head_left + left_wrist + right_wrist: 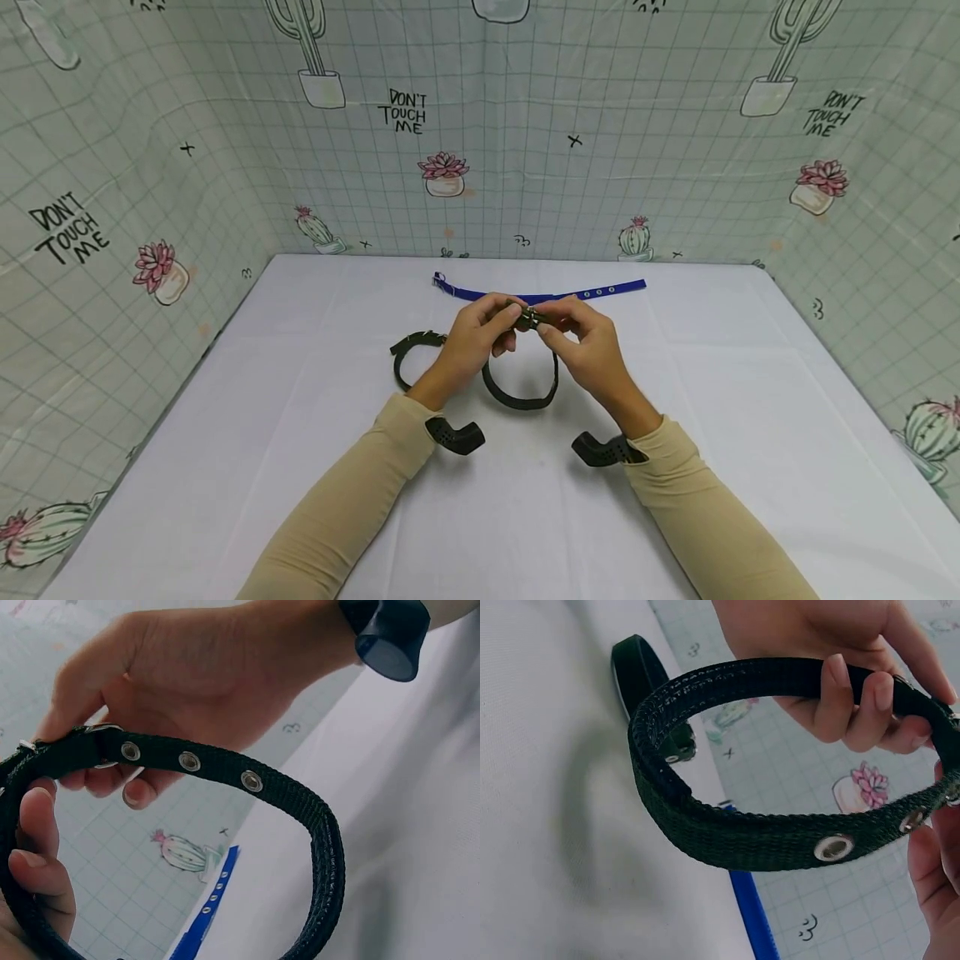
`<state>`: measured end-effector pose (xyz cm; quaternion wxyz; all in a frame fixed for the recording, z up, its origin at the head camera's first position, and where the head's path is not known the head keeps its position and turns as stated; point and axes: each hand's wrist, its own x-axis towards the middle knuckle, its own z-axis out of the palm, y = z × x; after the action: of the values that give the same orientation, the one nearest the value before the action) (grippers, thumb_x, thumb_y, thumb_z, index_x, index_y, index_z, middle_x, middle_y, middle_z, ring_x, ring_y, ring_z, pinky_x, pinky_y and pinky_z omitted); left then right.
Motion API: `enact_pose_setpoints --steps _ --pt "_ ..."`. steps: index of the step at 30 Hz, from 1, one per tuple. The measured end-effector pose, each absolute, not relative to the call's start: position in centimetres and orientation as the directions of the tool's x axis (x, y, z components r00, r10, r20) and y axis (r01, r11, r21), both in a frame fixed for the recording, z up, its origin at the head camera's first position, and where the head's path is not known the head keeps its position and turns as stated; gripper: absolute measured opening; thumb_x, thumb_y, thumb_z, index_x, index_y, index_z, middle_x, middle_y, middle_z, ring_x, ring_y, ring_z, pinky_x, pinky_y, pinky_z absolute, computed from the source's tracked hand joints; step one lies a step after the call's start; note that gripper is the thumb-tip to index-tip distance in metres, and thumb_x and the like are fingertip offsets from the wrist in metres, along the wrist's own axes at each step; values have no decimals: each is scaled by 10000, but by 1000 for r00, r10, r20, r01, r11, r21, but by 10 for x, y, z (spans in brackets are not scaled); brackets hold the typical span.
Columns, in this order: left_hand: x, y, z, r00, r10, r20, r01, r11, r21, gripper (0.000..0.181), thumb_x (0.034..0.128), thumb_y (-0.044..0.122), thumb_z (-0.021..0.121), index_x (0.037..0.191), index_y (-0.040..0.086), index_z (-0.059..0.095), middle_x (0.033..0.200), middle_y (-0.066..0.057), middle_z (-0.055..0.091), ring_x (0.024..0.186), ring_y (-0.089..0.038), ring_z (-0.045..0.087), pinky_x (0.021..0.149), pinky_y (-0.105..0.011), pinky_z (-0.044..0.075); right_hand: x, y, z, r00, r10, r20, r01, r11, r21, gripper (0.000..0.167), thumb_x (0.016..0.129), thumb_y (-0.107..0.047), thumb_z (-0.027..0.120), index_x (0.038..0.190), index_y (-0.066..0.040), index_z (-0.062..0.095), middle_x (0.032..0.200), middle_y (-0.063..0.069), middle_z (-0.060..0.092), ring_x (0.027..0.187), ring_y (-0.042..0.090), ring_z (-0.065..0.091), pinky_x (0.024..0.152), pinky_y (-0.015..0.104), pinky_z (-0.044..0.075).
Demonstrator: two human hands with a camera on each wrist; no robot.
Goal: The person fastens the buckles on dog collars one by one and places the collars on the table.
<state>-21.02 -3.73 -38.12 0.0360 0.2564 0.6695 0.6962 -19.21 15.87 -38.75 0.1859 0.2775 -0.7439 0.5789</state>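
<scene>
A dark green webbing collar point(522, 404) is bent into a loop, its two ends meeting at the buckle. My left hand point(474, 335) pinches it on the left of the buckle, and my right hand point(590, 346) pinches it on the right. Metal-ringed holes line the strap, seen in both wrist views; in the left wrist view the strap passes through a metal ring point(106, 729). Some fingers of the left hand point(855, 697) lie along the band in the right wrist view. The fingers partly cover the buckle, so how far the strap is threaded cannot be told.
A second dark green collar point(400, 360), looped, lies on the white table point(300, 467) behind my left wrist. Farther back a blue collar point(615, 289) with metal-ringed holes lies stretched out. A patterned cloth point(510, 183) hangs around the table's back and sides.
</scene>
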Motion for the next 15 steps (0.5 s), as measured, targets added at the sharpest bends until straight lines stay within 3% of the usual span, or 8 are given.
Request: enact_pose_setpoints --steps 7,15 --pt "-208 -37 -376 -861 415 293 294 -63 954 279 1065 164 515 1245 -34 595 843 -51 619 701 -184 580 588 -262 443 -190 157 -385 -847 -212 487 -526 197 -827 317 939 -91 713 1247 -30 667 1175 100 682 1008 151 661 837 241 527" --pt "-212 -39 -379 -845 411 342 311 -141 940 294 1083 198 470 1280 -8 540 1021 -154 642 800 -220 666 658 -311 536 -189 157 -383 -868 -182 462 -490 161 -857 245 917 47 685 1159 69 656 936 148 652 731 130 596 621 222 497"
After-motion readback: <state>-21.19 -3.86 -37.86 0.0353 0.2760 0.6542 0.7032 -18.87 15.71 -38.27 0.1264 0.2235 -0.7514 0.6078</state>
